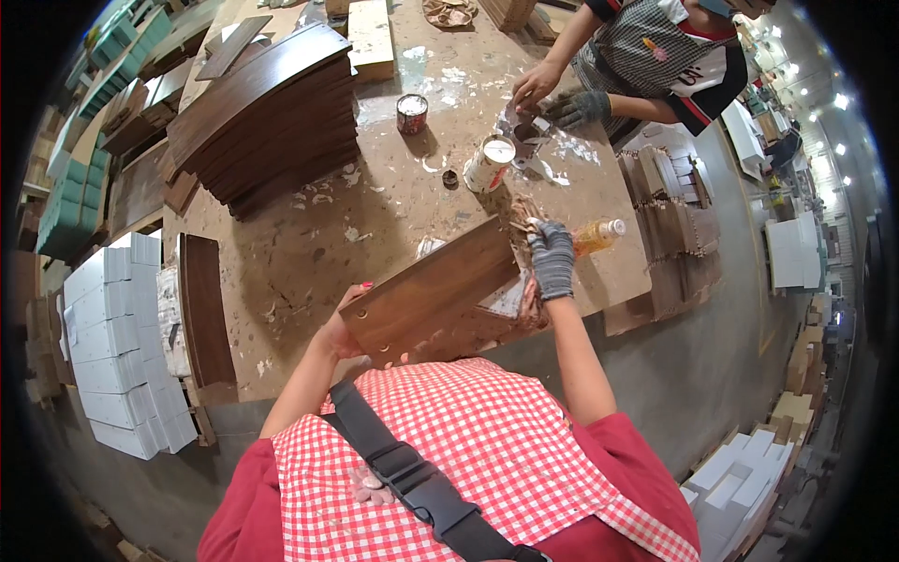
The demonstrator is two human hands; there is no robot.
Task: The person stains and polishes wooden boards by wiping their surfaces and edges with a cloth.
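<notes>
A brown wooden board (431,292) is held tilted above the near edge of the workbench, with two small round holes near its left end. My bare left hand (345,332) grips that left end, fingers wrapped round the edge. My right hand (551,260), in a grey striped knit glove, is closed on a stained brown rag (523,217) by the board's right end. Its fingertips are partly hidden by the rag. More stained cloth (532,304) lies below that hand. Just right of the glove is a clear bottle (597,237) of yellowish liquid with a white cap.
A tall stack of dark brown boards (272,122) stands on the paint-spotted workbench (290,253). Beyond my board are a white can (489,164), a dark open can (411,114) and a small cap (449,178). Across the bench, a co-worker's gloved hand (578,110) works beside another can.
</notes>
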